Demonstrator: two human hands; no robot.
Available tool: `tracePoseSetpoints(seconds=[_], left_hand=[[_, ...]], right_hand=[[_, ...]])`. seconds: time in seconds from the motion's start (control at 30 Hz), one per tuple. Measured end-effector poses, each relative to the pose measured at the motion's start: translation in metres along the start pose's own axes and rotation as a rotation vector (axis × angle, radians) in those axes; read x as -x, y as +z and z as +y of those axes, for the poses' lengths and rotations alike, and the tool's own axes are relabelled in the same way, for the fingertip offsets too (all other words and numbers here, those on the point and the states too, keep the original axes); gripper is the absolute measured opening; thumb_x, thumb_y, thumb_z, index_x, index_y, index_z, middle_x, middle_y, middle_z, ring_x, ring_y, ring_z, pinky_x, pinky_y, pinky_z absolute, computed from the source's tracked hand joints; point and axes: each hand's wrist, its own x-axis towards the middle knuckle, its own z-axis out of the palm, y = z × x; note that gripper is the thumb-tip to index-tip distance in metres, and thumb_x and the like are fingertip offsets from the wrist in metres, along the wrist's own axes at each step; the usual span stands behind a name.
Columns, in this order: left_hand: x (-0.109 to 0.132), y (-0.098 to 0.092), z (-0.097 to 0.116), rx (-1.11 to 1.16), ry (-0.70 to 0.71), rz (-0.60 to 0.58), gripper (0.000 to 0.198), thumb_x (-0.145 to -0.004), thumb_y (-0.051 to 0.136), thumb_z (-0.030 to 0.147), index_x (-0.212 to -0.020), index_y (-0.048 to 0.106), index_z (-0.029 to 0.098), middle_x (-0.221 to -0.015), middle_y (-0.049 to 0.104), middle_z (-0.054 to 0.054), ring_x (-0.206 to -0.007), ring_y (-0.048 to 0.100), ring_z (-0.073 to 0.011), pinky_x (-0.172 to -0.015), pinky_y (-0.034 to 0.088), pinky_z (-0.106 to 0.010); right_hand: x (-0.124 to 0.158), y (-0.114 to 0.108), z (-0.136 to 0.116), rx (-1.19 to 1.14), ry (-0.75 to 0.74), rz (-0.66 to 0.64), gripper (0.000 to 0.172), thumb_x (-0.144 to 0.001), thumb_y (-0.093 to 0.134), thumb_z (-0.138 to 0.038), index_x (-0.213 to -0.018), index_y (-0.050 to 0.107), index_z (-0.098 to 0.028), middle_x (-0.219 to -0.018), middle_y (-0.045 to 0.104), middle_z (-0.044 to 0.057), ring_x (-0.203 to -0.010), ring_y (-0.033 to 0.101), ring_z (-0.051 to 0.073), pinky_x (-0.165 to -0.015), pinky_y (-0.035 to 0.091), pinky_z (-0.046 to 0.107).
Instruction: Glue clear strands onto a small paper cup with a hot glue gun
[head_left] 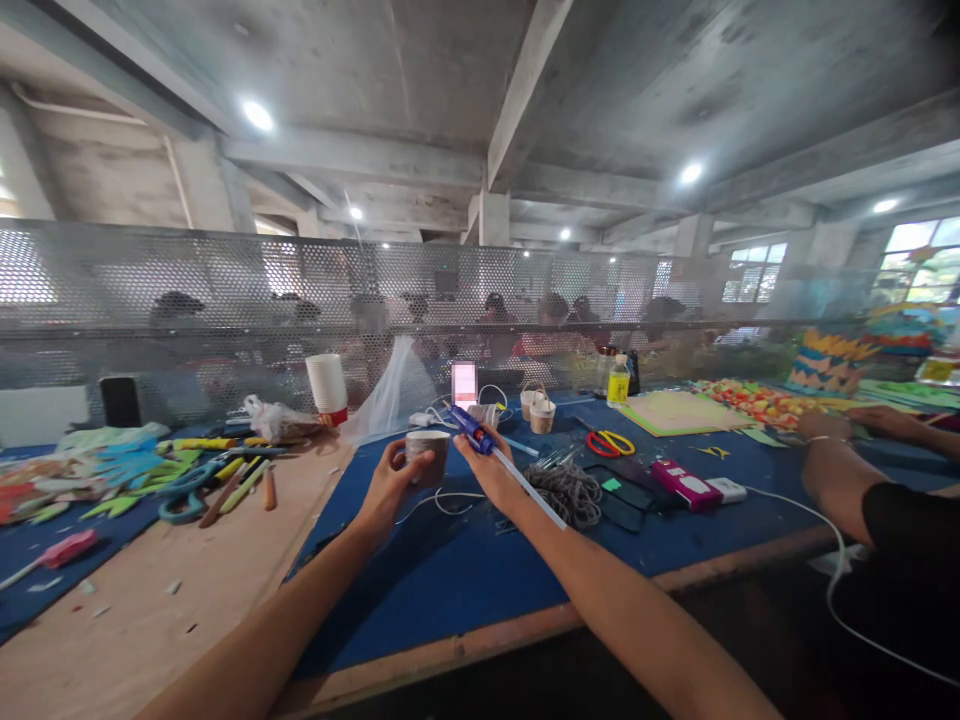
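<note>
An upright cup (439, 458) is gripped by the left hand (391, 485); a glue gun (474, 430), slanting toward the tabletop's (450, 610) far edge, is clasped by the right hand (491, 478).

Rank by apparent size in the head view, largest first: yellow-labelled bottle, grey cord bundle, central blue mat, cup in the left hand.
Central blue mat
Grey cord bundle
Cup in the left hand
Yellow-labelled bottle

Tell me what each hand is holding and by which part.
Left hand: a small cup, by its side wall. Right hand: a blue glue gun; the gripped part is hidden by the hand.
</note>
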Motion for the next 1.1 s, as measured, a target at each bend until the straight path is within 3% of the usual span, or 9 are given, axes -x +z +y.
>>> tracePoseSetpoints(seconds=[0.23,0.63,0.87,1.1], left_hand=[[0.003,0.001,0.002,-0.241,0.164,0.036,0.074,-0.061,0.09,0.053,-0.12,0.059,0.021,-0.11,0.072,-0.009,-0.097,0.072,-0.028,-0.08,0.058,-0.037],[-0.001,0.0,-0.001,-0.266,0.192,0.039,0.074,-0.061,0.09,0.051,-0.12,0.058,0.02,-0.108,0.071,-0.009,-0.097,0.07,-0.0274,-0.081,0.055,-0.037],[-0.001,0.0,-0.001,-0.208,0.109,0.04,0.075,-0.061,0.091,0.052,-0.121,0.058,0.022,-0.113,0.073,-0.01,-0.1,0.072,-0.0288,-0.077,0.059,-0.036],[0.0,0.0,0.0,0.049,-0.048,-0.003,0.061,-0.066,0.092,0.043,-0.114,0.063,0.022,-0.11,0.073,-0.008,-0.092,0.073,-0.0246,-0.077,0.063,-0.039]], right_hand=[[0.001,0.0,0.002,-0.048,0.001,-0.079,0.033,-0.08,0.079,-0.05,-0.081,0.061,-0.022,-0.073,0.06,-0.001,-0.069,0.054,0.019,-0.069,0.05,0.034],[0.001,-0.002,0.006,-0.045,0.006,-0.105,0.029,-0.082,0.077,-0.046,-0.081,0.06,-0.023,-0.074,0.059,-0.002,-0.068,0.053,0.017,-0.069,0.047,0.032],[0.0,-0.003,0.005,-0.042,0.024,-0.097,0.026,-0.082,0.075,-0.043,-0.08,0.058,-0.023,-0.074,0.06,-0.002,-0.069,0.054,0.017,-0.069,0.047,0.032],[-0.003,0.002,0.013,-0.027,0.035,0.0,0.023,-0.081,0.073,-0.041,-0.078,0.06,-0.023,-0.07,0.054,-0.003,-0.068,0.05,0.017,-0.069,0.046,0.032]])
